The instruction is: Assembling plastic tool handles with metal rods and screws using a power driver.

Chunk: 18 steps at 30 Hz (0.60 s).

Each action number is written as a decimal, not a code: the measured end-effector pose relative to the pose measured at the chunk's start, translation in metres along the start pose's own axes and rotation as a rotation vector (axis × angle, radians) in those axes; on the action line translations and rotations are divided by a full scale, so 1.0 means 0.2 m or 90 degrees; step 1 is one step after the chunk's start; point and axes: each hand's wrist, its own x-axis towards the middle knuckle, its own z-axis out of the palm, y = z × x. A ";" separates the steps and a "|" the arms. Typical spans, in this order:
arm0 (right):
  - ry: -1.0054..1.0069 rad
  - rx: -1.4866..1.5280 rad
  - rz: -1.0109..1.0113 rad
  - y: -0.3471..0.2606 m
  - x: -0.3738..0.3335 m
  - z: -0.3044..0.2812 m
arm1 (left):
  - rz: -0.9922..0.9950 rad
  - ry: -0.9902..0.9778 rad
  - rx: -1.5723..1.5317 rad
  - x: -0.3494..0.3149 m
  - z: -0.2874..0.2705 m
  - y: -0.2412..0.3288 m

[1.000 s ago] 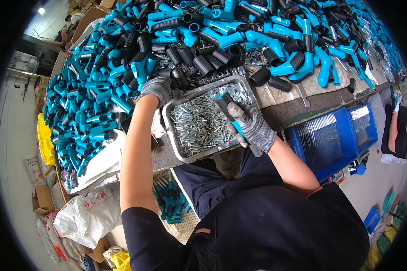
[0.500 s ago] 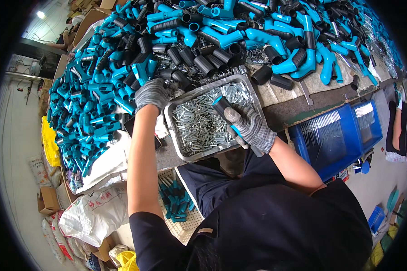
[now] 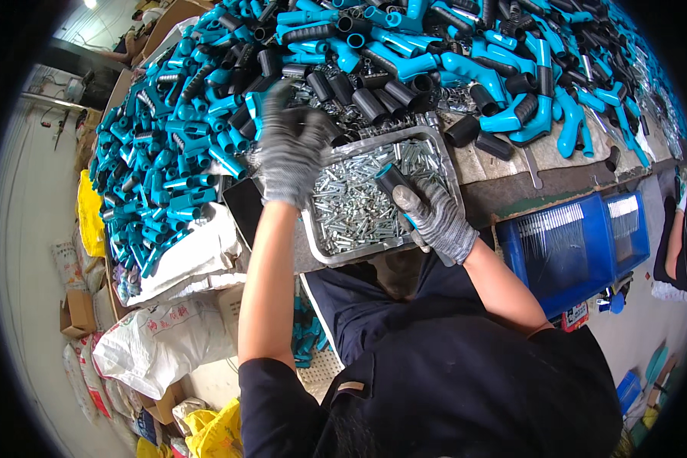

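My right hand, in a grey knit glove, is closed around a teal handle with a black tubular end. It holds the handle tilted over the right side of a metal tray. Small silvery metal pins fill the tray. My left hand, gloved alike, is raised over the tray's left edge, close to the heap of teal and black parts. Motion smears its fingers, so whether they hold anything cannot be made out. Several black tubes lie just behind the tray.
Blue bins with thin metal rods stand at the right, below the bench edge. A flat metal wrench lies on the bench cloth. More teal parts sit in a cream crate under the bench. A white sack is at the lower left.
My left hand has moved right from the parts heap toward the tray and now shows blurred. My right hand keeps its hold on the handle. The whole view has shifted slightly.
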 end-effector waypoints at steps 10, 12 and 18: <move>0.066 -0.328 -0.215 0.02 -0.02 0.03 | -0.101 -0.215 0.468 -0.21 0.04 0.18; 0.049 -0.293 -0.222 0.01 -0.03 0.05 | -0.116 -0.220 0.522 -0.22 0.05 0.18; 0.063 -0.344 -0.231 0.01 -0.05 0.06 | -0.125 -0.293 0.551 -0.29 0.02 0.15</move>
